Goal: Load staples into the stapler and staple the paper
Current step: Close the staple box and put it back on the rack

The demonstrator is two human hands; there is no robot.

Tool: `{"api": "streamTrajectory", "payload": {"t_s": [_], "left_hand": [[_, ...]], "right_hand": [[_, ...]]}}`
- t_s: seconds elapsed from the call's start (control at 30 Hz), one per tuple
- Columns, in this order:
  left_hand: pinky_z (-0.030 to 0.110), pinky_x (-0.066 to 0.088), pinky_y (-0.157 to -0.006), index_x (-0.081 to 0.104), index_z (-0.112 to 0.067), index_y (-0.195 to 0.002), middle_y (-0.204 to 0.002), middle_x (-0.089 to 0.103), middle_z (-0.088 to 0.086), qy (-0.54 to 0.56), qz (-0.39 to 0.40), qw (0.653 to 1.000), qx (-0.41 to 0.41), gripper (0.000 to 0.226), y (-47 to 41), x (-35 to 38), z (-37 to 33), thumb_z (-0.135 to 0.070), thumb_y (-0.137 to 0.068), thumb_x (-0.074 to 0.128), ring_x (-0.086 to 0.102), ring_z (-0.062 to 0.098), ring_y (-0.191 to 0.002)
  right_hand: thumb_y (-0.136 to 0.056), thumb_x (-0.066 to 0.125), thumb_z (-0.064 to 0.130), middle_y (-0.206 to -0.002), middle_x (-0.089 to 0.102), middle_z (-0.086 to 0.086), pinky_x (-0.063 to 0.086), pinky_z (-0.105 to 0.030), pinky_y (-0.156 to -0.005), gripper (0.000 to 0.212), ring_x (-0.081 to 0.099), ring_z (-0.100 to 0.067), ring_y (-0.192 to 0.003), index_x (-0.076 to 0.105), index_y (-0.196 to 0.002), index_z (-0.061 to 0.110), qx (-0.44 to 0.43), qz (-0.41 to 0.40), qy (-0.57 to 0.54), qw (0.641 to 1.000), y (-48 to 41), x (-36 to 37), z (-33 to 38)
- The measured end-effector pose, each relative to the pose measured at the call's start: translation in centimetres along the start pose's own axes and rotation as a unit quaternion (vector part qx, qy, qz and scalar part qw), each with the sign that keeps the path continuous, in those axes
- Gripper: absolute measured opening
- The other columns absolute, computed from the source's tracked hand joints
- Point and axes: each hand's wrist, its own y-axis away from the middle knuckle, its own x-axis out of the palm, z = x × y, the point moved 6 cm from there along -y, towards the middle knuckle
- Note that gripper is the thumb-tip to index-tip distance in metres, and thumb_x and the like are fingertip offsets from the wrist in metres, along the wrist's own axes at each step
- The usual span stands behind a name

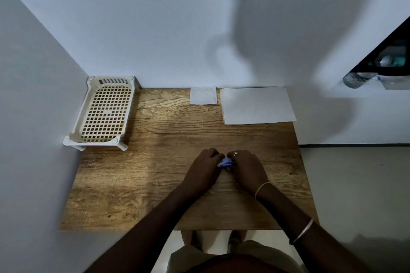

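Your desk (137,184) is wood-grained and set into a white corner. Ahead of your hands and to their left, a cream perforated plastic tray (104,113) stands on short legs against the wall. Ahead and to their right, a stack of white paper (257,105) lies flat at the desk's far edge, with a small white square pad (203,95) just beside it on its left. Your left hand (203,169) and right hand (249,167) rest on the desk near its middle, fingers curled inward, both closed around one small blue-and-white object (224,162) pinched between them. Most of it is hidden; I cannot tell whether it is the stapler or a staple box. A ring (235,153) sits on a finger of your right hand.
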Motion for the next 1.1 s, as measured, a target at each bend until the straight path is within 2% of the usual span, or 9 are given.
{"api": "streamTrajectory", "payload": {"t_s": [0.13,0.27,0.33,0.47,0.53,0.63,0.8,0.97,1.1], "left_hand": [[0.038,0.048,-0.091,0.063,-0.012,-0.129,-0.127,0.06,0.008,-0.011,0.019,1.0,-0.009,0.039,-0.3,0.3,0.5,-0.017,-0.09,0.065,0.055,0.025,-0.113],[0.038,0.047,-0.096,0.055,-0.015,-0.139,-0.136,0.056,0.006,-0.026,0.059,0.998,-0.017,0.051,-0.6,0.6,0.9,-0.02,-0.09,0.066,0.052,0.024,-0.121],[0.037,0.046,-0.097,0.052,-0.014,-0.143,-0.136,0.057,0.006,-0.026,0.062,0.998,-0.019,0.055,-0.8,0.7,0.9,-0.02,-0.09,0.066,0.052,0.024,-0.122],[0.036,0.047,-0.093,0.048,-0.016,-0.142,-0.132,0.061,0.005,-0.016,0.047,0.998,-0.033,0.051,-0.9,0.8,1.0,-0.022,-0.093,0.062,0.056,0.023,-0.118],[0.035,0.049,-0.087,0.048,-0.018,-0.136,-0.129,0.064,0.005,-0.009,0.039,0.999,-0.035,0.044,-0.8,0.8,1.0,-0.023,-0.094,0.061,0.059,0.023,-0.114],[0.033,0.047,-0.077,0.046,-0.023,-0.129,-0.124,0.067,0.003,-0.004,0.031,0.999,-0.031,0.038,-0.9,0.8,1.1,-0.027,-0.093,0.06,0.063,0.022,-0.107],[0.036,0.046,-0.068,0.045,-0.023,-0.119,-0.109,0.069,0.003,0.005,0.033,0.999,-0.026,0.031,-1.0,0.9,1.2,-0.029,-0.092,0.06,0.064,0.025,-0.094],[0.041,0.049,-0.074,0.048,-0.02,-0.12,-0.11,0.069,0.005,0.012,0.027,1.0,-0.003,0.03,-0.8,0.4,1.4,-0.027,-0.093,0.06,0.064,0.026,-0.096],[0.037,0.047,-0.078,0.051,-0.018,-0.122,-0.115,0.068,0.005,0.024,0.016,1.0,0.006,0.03,-0.7,-0.6,2.0,-0.024,-0.094,0.061,0.063,0.024,-0.1]], "right_hand": [[-0.087,0.068,0.027,-0.11,0.07,0.002,0.051,-0.031,-0.084,0.031,0.061,-0.019,-0.103,0.067,-0.118,0.024,-0.002,0.009,-0.02,1.0,-0.1,0.3,-0.4],[-0.087,0.069,0.021,-0.135,0.059,-0.003,0.046,-0.034,-0.098,0.058,0.053,-0.023,-0.123,0.051,-0.142,0.018,-0.019,0.024,-0.018,0.999,-0.2,0.3,-0.2],[-0.086,0.069,0.022,-0.139,0.058,-0.003,0.046,-0.034,-0.099,0.063,0.053,-0.022,-0.126,0.047,-0.145,0.019,-0.027,0.022,-0.022,0.999,-0.3,0.0,0.1],[-0.091,0.062,0.026,-0.119,0.068,-0.004,0.051,-0.032,-0.08,0.058,0.065,-0.023,-0.103,0.043,-0.146,0.024,-0.037,0.025,-0.002,0.999,-0.4,-0.4,0.6],[-0.093,0.058,0.027,-0.108,0.07,-0.003,0.045,-0.029,-0.068,0.053,0.067,-0.023,-0.094,0.042,-0.143,0.026,-0.041,0.023,0.012,0.999,-0.4,-0.5,0.7],[-0.092,0.058,0.026,-0.104,0.07,-0.001,0.043,-0.028,-0.064,0.045,0.067,-0.021,-0.091,0.047,-0.136,0.027,-0.048,0.022,0.01,0.999,-0.5,-0.5,0.7],[-0.093,0.058,0.023,-0.107,0.069,0.0,0.055,-0.034,-0.072,0.03,0.066,-0.021,-0.095,0.053,-0.123,0.025,-0.048,0.047,0.003,0.998,-1.0,-0.3,0.9],[-0.089,0.061,0.018,-0.115,0.067,-0.004,0.053,-0.037,-0.084,0.028,0.062,-0.024,-0.106,0.06,-0.118,0.02,-0.063,0.082,-0.001,0.995,-1.6,-0.3,1.2],[-0.088,0.065,0.017,-0.119,0.067,-0.003,0.053,-0.038,-0.09,0.034,0.062,-0.023,-0.11,0.062,-0.121,0.021,-0.06,0.086,-0.012,0.994,-2.1,-0.7,2.1]]}}
